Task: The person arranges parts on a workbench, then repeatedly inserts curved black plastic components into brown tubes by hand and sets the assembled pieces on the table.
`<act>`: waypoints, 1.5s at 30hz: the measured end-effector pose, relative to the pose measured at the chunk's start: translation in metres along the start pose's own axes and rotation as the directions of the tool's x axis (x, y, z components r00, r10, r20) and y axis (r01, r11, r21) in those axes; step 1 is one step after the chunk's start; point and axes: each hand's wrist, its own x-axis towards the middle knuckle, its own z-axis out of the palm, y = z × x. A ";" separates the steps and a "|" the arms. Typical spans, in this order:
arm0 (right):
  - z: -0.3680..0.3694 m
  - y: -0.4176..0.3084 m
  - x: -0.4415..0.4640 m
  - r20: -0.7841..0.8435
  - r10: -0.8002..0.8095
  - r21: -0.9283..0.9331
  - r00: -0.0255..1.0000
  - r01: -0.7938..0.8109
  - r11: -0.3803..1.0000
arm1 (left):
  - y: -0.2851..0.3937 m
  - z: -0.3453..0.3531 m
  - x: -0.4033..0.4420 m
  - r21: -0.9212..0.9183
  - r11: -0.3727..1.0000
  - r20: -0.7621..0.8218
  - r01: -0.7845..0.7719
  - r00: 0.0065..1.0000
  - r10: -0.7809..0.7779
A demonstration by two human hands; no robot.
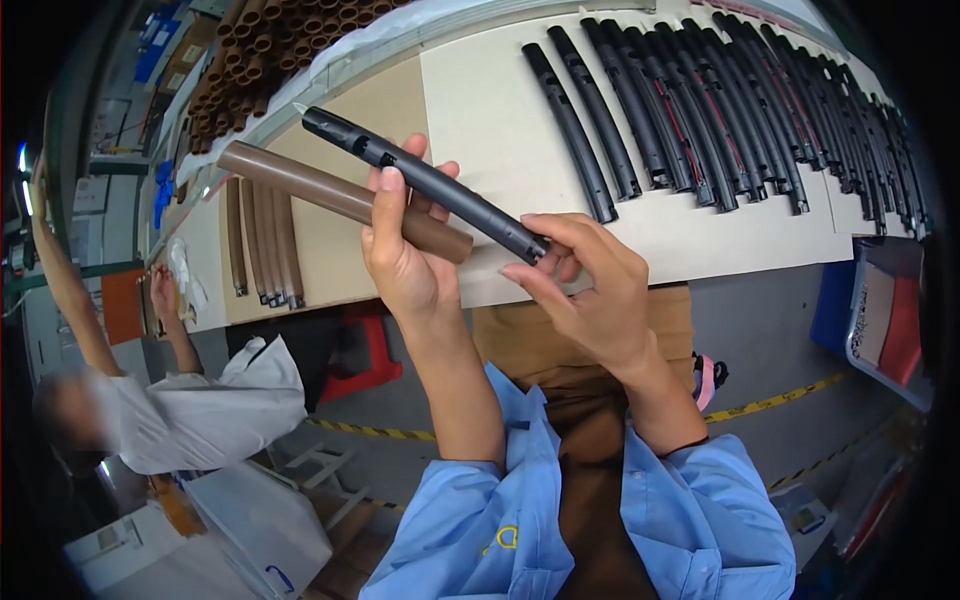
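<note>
A slim black tube (455, 195) with cut-out slots and a pale pointed tip slants across the middle of the head view. My left hand (412, 235) is closed around its slotted part, thumb on top. The same hand also holds a plain brown tube (300, 180), which runs beneath the black one and through the palm. At the black tube's lower end, my right hand (600, 290) pinches it between thumb and fingers. What the right fingertips cover there is partly hidden.
Many black tubes (690, 110) lie in rows on the table (480, 90) at right. Several brown tubes (270, 240) lie at left; more brown tubes (270, 40) are stacked behind. A co-worker (200, 410) is at far left. A blue bin (840, 300) stands right.
</note>
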 end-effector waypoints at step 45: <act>-0.092 -0.012 0.001 -0.085 0.039 0.222 0.996 -0.019 0.975 | 0.089 -0.006 0.079 -0.645 0.725 0.148 0.241 0.970 -0.191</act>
